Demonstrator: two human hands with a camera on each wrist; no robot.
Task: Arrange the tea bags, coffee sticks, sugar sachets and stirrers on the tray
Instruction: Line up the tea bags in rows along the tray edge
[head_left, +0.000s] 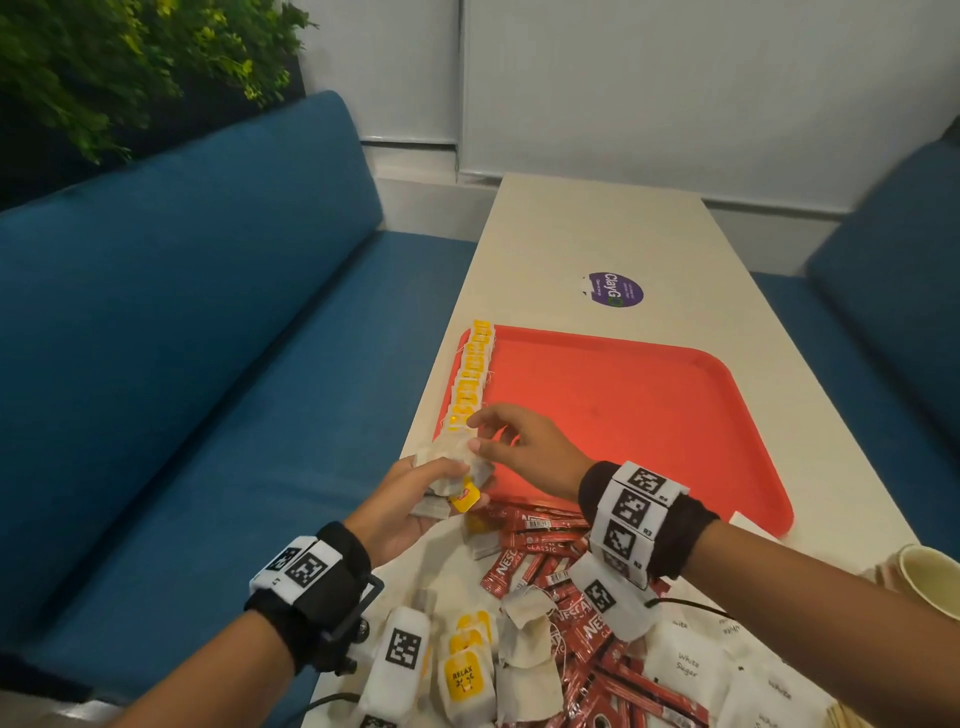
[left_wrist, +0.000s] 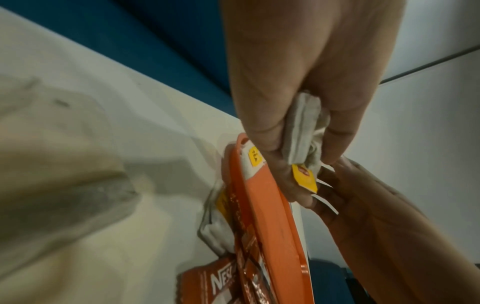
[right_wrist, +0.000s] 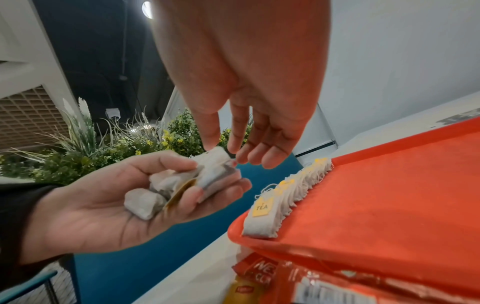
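A red tray (head_left: 623, 415) (right_wrist: 389, 195) (left_wrist: 267, 205) lies on the white table (head_left: 597, 234). A row of tea bags (head_left: 472, 369) (right_wrist: 285, 195) with yellow tags stands overlapped along its left edge. Just off the tray's near left corner, my left hand (head_left: 452, 483) (right_wrist: 103, 205) (left_wrist: 298, 102) grips a bunch of tea bags (head_left: 447, 467) (right_wrist: 182, 181) (left_wrist: 303, 133). My right hand (head_left: 474, 434) (right_wrist: 222, 150) (left_wrist: 363, 205) reaches over the corner. Its thumb and index finger pinch the top edge of one tea bag in the bunch.
Near me on the table lie red coffee sticks (head_left: 545, 551), loose tea bags (head_left: 467, 670) and white sugar sachets (head_left: 685, 665). A paper cup (head_left: 930, 582) stands at the right. A purple sticker (head_left: 615, 289) lies beyond the tray. Blue benches (head_left: 182, 312) flank the table.
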